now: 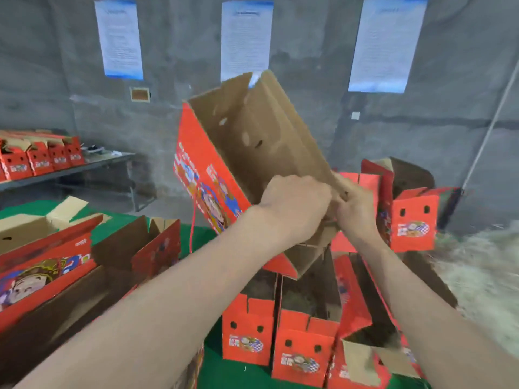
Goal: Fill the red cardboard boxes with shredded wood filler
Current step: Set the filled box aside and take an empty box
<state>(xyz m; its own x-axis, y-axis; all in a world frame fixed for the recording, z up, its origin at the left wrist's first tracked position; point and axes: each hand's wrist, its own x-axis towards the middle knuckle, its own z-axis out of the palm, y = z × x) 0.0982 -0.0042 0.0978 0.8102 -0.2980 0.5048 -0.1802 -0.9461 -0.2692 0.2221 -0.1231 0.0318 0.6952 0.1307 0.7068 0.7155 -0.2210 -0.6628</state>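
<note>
A grey concrete wall [309, 127] hung with three white-and-blue paper notices [247, 40] closes the back of the room, and a green-covered surface [233, 372] carries the work.

Well out to the left of my grips, a grey metal side table [92, 164] holds a row of small red boxes [42, 161]. Nearer, left of the grips and below them, long red cartoon-printed cartons [47, 265] lie open with their brown insides showing; I see no filler in them.

Just above the grips is the one in hand: a tall red cardboard box with a plain brown inside [252, 141], lifted off the surface and tilted, its mouth toward me and empty. A thin red cord [192, 228] dangles from its left side.

My left grip [295, 203] is curled over the lower edge of the brown wall. My right grip [356, 211], touching the left, pinches that same edge from the other side.

Directly beneath the grips stand upright red boxes with two round holes in each front [247, 329]. Their insides are dark, and I cannot tell how full they are. Right of the grips sits another holed red box [412, 220], and beyond it lies a heap of pale shredded wood filler [483, 273].

I judge the box to be light, stiff along its creases and floppy at the flaps, so a folded edge or corner is the safer hold. The filler should be airy and springy and likely to shed, best taken in loose handfuls.
</note>
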